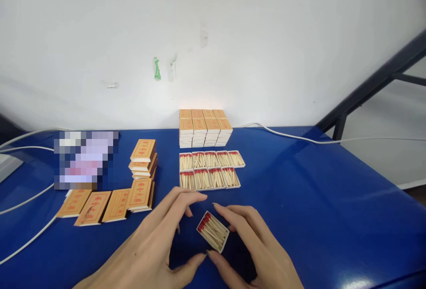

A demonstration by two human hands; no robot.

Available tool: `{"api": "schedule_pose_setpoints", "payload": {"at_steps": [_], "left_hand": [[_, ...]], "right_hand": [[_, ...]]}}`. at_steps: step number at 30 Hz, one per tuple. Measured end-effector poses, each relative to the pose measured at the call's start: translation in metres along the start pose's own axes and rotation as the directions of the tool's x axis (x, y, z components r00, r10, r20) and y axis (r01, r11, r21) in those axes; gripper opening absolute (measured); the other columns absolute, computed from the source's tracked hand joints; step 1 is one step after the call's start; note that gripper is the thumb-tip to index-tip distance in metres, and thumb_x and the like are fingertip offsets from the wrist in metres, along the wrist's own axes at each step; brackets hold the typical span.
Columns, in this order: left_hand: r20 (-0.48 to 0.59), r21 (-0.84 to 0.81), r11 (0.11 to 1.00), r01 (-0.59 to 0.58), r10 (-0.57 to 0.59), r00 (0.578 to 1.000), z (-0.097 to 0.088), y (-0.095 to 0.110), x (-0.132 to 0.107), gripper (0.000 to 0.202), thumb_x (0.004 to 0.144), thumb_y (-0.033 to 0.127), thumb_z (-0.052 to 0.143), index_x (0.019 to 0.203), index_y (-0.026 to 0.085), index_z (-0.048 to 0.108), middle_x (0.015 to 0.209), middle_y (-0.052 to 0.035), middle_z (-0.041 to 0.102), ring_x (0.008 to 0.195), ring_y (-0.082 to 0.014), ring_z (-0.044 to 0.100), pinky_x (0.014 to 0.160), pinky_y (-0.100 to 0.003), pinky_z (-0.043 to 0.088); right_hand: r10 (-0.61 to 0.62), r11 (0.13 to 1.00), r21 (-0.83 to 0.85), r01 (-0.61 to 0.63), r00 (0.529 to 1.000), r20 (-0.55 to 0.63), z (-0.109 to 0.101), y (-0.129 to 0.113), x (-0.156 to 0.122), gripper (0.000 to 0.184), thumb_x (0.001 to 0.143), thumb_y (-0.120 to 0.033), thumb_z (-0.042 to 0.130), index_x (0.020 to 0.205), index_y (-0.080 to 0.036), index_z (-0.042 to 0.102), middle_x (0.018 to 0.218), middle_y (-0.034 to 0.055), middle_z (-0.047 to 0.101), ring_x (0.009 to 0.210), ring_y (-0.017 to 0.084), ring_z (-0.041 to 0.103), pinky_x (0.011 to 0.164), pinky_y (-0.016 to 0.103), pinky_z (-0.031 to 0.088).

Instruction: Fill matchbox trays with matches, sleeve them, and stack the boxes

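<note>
An open matchbox tray [213, 231] full of red-tipped matches lies on the blue table [316, 200] between my hands. My left hand [156, 244] curves around its left side, fingers near the tray's far corner and thumb near its near corner. My right hand [253, 244] curves around the right side, fingertips touching the tray's edge. Both hands frame the tray with fingers apart, not lifting it. Beyond it, two rows of several filled open trays [209, 170] lie side by side.
A block of stacked closed matchboxes [204, 128] stands at the back by the white wall. Orange matchbox sleeves lie piled [143, 158] and spread in a row [106, 204] at left. White cables [299, 137] cross the table. A dark metal frame [366, 89] rises at right.
</note>
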State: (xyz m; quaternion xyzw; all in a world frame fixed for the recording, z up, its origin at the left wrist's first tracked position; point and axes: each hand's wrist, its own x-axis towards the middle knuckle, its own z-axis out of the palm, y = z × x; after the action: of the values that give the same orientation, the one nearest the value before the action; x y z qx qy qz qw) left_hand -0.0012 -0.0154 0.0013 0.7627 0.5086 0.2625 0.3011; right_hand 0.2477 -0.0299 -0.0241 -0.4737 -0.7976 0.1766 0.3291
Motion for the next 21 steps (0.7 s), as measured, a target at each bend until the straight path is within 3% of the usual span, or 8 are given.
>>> {"api": "schedule_pose_setpoints", "payload": {"at_steps": [2,5,11,14,16,18,21], "left_hand": [[0.013,-0.004,1.000,0.009,-0.009,1.000,0.001,-0.002,-0.001,0.091,0.084,0.004,0.074,0.157,0.049,0.042,0.136,-0.0008,0.061,0.100,-0.0197,0.073,0.087,-0.034,0.067],[-0.006,-0.001,1.000,-0.031,0.031,1.000,0.003,-0.005,-0.001,0.085,0.089,0.004,0.068,0.158,0.046,0.042,0.127,-0.0007,0.066,0.091,-0.0173,0.072,0.086,-0.032,0.068],[-0.070,-0.017,0.993,-0.117,0.115,0.991,0.003,-0.006,0.005,0.078,0.088,0.002,0.065,0.154,0.042,0.046,0.112,0.0026,0.073,0.091,-0.0173,0.076,0.088,-0.031,0.069],[-0.065,-0.027,0.994,-0.108,0.106,0.992,0.003,-0.004,0.005,0.071,0.093,0.006,0.064,0.152,0.041,0.046,0.109,0.0037,0.073,0.083,-0.0148,0.075,0.081,-0.027,0.068],[-0.047,-0.024,0.996,-0.085,0.084,0.995,0.002,-0.003,0.003,0.067,0.097,0.009,0.064,0.153,0.041,0.046,0.106,0.0048,0.072,0.074,-0.0126,0.072,0.073,-0.024,0.067],[-0.024,-0.020,0.997,-0.079,0.078,0.997,0.002,-0.003,0.001,0.063,0.101,0.013,0.063,0.153,0.042,0.045,0.102,0.0056,0.071,0.070,-0.0118,0.070,0.068,-0.021,0.065],[0.000,0.012,0.997,-0.076,0.076,0.997,0.001,-0.002,0.000,0.055,0.107,0.021,0.062,0.153,0.044,0.046,0.099,0.0063,0.072,0.068,-0.0120,0.072,0.063,-0.020,0.064]], "right_hand": [[0.021,0.999,0.032,-0.024,0.995,0.096,-0.011,0.002,0.003,0.078,0.095,-0.021,0.087,0.165,-0.034,0.054,0.145,0.0091,0.070,0.116,0.023,0.079,0.096,0.031,0.071],[0.029,0.993,0.104,-0.054,0.972,0.232,-0.024,0.004,0.014,0.080,0.091,-0.012,0.088,0.162,-0.035,0.060,0.146,0.0068,0.073,0.102,0.018,0.080,0.089,0.026,0.071],[-0.008,0.976,0.213,-0.052,0.962,0.274,-0.029,0.002,0.028,0.069,0.097,-0.005,0.082,0.157,-0.034,0.066,0.138,0.0038,0.078,0.097,0.015,0.080,0.095,0.026,0.070],[-0.012,0.982,0.188,-0.031,0.975,0.223,-0.038,0.009,0.025,0.066,0.098,-0.011,0.085,0.156,-0.039,0.067,0.136,0.0009,0.078,0.101,0.016,0.081,0.096,0.025,0.069],[0.010,0.992,0.123,-0.026,0.992,0.126,-0.051,0.021,0.023,0.059,0.100,-0.022,0.087,0.151,-0.043,0.070,0.132,-0.0008,0.080,0.100,0.017,0.080,0.093,0.026,0.069],[0.067,0.997,0.041,-0.069,0.997,0.033,-0.065,0.037,0.023,0.046,0.101,-0.038,0.087,0.146,-0.042,0.074,0.124,-0.0004,0.081,0.091,0.018,0.079,0.082,0.026,0.069],[0.217,0.975,-0.043,-0.218,0.976,-0.034,-0.083,0.066,0.029,0.048,0.099,-0.060,0.084,0.141,-0.038,0.078,0.109,0.0020,0.082,0.084,0.021,0.076,0.063,0.027,0.063]]}}
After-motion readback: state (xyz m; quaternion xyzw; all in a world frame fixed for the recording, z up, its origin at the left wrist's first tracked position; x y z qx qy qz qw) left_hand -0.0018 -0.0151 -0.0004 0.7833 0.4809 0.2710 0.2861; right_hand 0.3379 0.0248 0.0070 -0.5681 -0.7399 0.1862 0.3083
